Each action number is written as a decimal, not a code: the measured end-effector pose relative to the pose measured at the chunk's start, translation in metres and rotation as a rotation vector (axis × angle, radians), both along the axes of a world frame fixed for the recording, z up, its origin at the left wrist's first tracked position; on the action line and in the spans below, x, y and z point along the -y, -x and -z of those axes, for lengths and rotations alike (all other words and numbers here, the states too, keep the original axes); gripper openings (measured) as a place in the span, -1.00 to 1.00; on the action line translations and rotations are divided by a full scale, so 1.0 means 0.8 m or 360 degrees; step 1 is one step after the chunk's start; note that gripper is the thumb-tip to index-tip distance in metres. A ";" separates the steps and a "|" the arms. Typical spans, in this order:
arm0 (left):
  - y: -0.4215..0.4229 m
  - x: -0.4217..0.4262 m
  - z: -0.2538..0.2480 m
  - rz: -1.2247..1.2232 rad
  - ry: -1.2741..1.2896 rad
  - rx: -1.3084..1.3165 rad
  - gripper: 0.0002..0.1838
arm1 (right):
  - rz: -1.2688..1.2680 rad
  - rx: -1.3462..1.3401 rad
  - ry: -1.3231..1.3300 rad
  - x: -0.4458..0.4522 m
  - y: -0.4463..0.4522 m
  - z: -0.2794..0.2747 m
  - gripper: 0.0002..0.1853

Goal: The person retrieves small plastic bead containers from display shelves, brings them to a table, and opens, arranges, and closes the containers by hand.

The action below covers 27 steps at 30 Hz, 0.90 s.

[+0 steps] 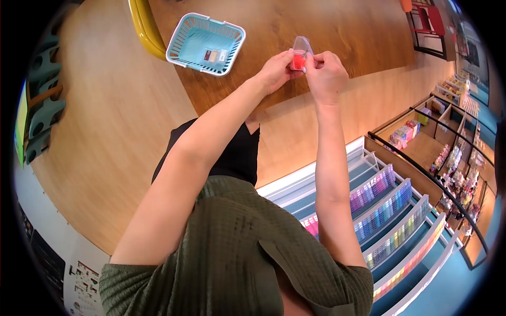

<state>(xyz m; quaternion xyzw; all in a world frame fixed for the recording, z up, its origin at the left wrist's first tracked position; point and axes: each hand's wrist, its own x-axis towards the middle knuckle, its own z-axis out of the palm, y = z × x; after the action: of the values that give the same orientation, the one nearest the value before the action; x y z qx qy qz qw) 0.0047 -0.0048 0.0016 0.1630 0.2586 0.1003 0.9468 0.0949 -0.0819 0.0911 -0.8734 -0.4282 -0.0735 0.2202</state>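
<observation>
Above the wooden table, my left hand [276, 72] has its fingers closed around a small clear plastic box [299, 61] with red contents, perhaps beads, too small to make out. The transparent lid [302, 43] stands raised at the box's far side. My right hand [327, 75] is pinched against the box's right edge; its fingertips partly hide that side, and whether anything else is between them cannot be seen. To the left, a light blue basket [190, 68] with a white rim sits on the table, holding a few small packets [216, 55].
The brown wooden table [358, 31] spans the top. A yellow chair [149, 31] touches its left side. On my right stands a rack [382, 205] with rows of coloured small boxes, beside shelves [416, 137] of goods. A red chair [428, 21] is at far right.
</observation>
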 end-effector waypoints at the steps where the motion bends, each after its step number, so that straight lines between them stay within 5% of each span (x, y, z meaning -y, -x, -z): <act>1: 0.000 0.000 -0.001 -0.0003 0.0002 -0.0002 -0.59 | -0.0004 0.0021 0.0015 -0.001 0.002 -0.005 -0.83; 23: 0.000 -0.002 -0.001 0.0095 0.0024 0.0010 -0.53 | 0.0051 0.0001 0.0168 -0.007 0.003 -0.026 -0.79; 27: 0.003 -0.009 0.000 0.0060 -0.0008 0.0011 -0.52 | 0.0127 -0.0473 -0.0127 -0.003 -0.010 -0.010 -0.86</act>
<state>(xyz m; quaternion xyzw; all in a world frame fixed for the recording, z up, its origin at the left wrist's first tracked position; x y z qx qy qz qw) 0.0022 0.0024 0.0013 0.1699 0.2520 0.0838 0.9490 0.1029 -0.0797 0.0987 -0.8815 -0.3526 0.0309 0.3126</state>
